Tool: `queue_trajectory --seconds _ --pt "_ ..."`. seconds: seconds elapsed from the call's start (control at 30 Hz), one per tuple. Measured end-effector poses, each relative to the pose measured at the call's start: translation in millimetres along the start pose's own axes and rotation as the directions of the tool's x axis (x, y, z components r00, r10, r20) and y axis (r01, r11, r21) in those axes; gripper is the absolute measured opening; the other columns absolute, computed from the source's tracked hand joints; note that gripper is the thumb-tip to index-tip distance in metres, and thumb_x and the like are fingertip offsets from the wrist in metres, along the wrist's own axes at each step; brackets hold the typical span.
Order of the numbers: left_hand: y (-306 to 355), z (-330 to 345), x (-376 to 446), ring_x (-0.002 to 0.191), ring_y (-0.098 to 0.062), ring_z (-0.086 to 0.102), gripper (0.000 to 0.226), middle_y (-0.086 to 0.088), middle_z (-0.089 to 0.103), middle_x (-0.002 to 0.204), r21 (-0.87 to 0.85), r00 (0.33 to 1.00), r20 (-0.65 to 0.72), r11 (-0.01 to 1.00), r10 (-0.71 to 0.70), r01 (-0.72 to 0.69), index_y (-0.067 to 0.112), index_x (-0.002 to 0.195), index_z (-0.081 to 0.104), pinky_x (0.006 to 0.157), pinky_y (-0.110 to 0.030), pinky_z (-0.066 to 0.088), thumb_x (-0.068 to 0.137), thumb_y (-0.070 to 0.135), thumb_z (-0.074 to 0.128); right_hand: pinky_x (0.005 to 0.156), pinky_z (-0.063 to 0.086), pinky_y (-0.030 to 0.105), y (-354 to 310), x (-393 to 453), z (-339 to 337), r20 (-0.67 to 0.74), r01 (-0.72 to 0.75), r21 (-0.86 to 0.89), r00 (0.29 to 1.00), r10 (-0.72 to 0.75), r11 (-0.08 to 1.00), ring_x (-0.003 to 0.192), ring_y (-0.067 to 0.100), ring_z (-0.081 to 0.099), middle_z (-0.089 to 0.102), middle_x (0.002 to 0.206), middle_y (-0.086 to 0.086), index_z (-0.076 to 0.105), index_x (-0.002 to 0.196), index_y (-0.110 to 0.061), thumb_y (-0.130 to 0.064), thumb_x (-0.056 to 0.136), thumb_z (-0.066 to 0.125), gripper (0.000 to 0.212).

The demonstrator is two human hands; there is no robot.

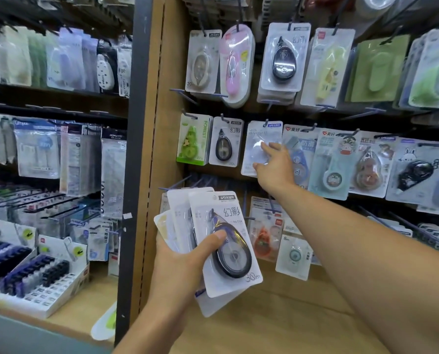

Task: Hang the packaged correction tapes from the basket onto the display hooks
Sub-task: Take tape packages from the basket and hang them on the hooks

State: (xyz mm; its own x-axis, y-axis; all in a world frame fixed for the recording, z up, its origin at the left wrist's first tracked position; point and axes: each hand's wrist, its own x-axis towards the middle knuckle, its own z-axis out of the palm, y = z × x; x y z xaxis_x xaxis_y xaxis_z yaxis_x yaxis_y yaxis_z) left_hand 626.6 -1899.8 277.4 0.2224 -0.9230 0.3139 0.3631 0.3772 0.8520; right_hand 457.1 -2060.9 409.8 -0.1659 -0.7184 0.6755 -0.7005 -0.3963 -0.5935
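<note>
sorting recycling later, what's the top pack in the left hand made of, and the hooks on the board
Top pack: seemingly a glossy white printed card backing under a clear plastic blister, which shows glare over the dark dispenser. Display hooks: thin straight prongs, probably metal wire; too blurred to be sure of the finish.

The front pack (pixel 224 245) in the left hand (pixel 180 261) reads "幻影" at its upper right and "30m" at its 5 o'clock corner. On the hooks, a green pack (pixel 193 143) says "FOREST" down its right edge; the dark-tape pack (pixel 224 145) at its 3 o'clock says "幻影". Two cards (pixel 299 139) further right carry "爱好". A low pack (pixel 293 254) reads "8m". On the left shelves, a bag (pixel 114 172) is marked "KOKUYO".
</note>
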Motion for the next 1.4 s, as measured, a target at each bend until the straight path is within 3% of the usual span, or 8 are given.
queue_trajectory --seconds 0.27,0.37,0.47,0.67,0.9,1.03,1.23,1.4 --pt "2 -4 0 0.101 -0.017 0.077 0.051 0.008 0.079 0.11 -0.018 1.0 0.011 1.0 -0.023 0.023 0.039 0.121 0.062 0.084 -0.046 0.063 0.083 0.014 0.084 0.109 0.041 0.027 -13 -74 -8 -0.075 -0.002 0.298 0.997 0.026 0.955 0.131 0.009 0.048 0.054 0.139 -0.01 0.061 0.133 -0.031 -0.025 0.1 0.06 0.034" --pt "5 -3 -2 0.098 -0.016 0.078 0.046 0.006 0.08 0.109 -0.025 1.0 0.017 1.0 -0.009 0.009 0.036 0.123 0.065 0.077 -0.039 0.063 0.085 0.015 0.082 0.099 0.045 0.02 -26 -140 -22 0.061 0.102 0.414 0.988 -0.14 0.904 0.123 -0.001 0.053 0.055 0.135 -0.017 0.06 0.132 -0.039 -0.047 0.096 0.061 0.037" --pt "6 -3 -2 0.101 -0.022 0.078 0.042 0.0 0.08 0.11 -0.031 1.0 0.024 0.999 -0.016 0.017 0.03 0.124 0.069 0.086 -0.046 0.063 0.087 0.013 0.079 0.112 0.031 0.022 -28 -195 -27 0.313 0.135 0.386 0.911 -0.268 0.912 0.14 -0.012 0.029 0.032 0.15 -0.037 0.046 0.144 -0.048 -0.07 0.082 0.064 0.068" --pt "5 -5 -3 0.108 -0.022 0.076 0.038 -0.002 0.079 0.115 -0.061 0.999 0.048 0.998 -0.002 0.005 0.025 0.126 0.07 0.1 -0.05 0.057 0.089 0.023 0.078 0.113 0.012 0.002 -23 -218 -20 0.326 0.172 0.308 0.905 -0.273 0.936 0.143 -0.019 0.011 0.025 0.156 -0.032 0.037 0.149 -0.041 -0.036 0.084 0.079 0.078" --pt "3 -6 -2 0.108 -0.021 0.076 0.046 0.001 0.079 0.117 -0.059 0.999 -0.005 0.997 0.052 -0.053 0.027 0.128 0.067 0.101 -0.052 0.056 0.084 0.03 0.08 0.113 0.037 0.023 -11 -217 -13 0.187 0.088 0.352 0.969 -0.162 0.932 0.135 -0.009 0.042 0.056 0.133 -0.033 0.053 0.132 -0.051 -0.031 0.077 0.087 0.067" --pt "2 -8 1 0.104 -0.014 0.077 0.045 0.009 0.079 0.113 -0.062 0.993 -0.068 0.993 0.092 -0.096 0.036 0.124 0.065 0.096 -0.049 0.059 0.08 0.043 0.077 0.105 0.043 0.017 -12 -218 -11 0.195 0.097 0.338 0.966 -0.17 0.936 0.126 -0.006 0.053 0.059 0.131 -0.027 0.055 0.133 -0.045 -0.031 0.08 0.084 0.062" --pt "2 -21 11 0.111 -0.021 0.075 0.066 0.003 0.077 0.12 -0.053 0.992 -0.111 0.997 0.057 -0.064 0.032 0.131 0.063 0.101 -0.053 0.056 0.073 0.051 0.089 0.096 0.052 0.021 -11 -208 -4 0.286 -0.227 0.626 0.957 0.051 0.746 0.113 0.0 0.066 0.072 0.12 -0.013 0.062 0.132 -0.028 -0.018 0.084 0.08 0.051" --pt "-2 -25 18 0.104 -0.025 0.077 0.049 0.0 0.08 0.113 -0.102 0.989 -0.15 0.995 -0.02 0.005 0.031 0.123 0.07 0.098 -0.057 0.058 0.078 0.039 0.086 0.101 0.049 0.021 -33 -158 4 0.028 0.081 0.452 0.994 -0.105 0.888 0.117 -0.003 0.059 0.062 0.127 -0.015 0.06 0.134 -0.03 -0.024 0.086 0.079 0.051"
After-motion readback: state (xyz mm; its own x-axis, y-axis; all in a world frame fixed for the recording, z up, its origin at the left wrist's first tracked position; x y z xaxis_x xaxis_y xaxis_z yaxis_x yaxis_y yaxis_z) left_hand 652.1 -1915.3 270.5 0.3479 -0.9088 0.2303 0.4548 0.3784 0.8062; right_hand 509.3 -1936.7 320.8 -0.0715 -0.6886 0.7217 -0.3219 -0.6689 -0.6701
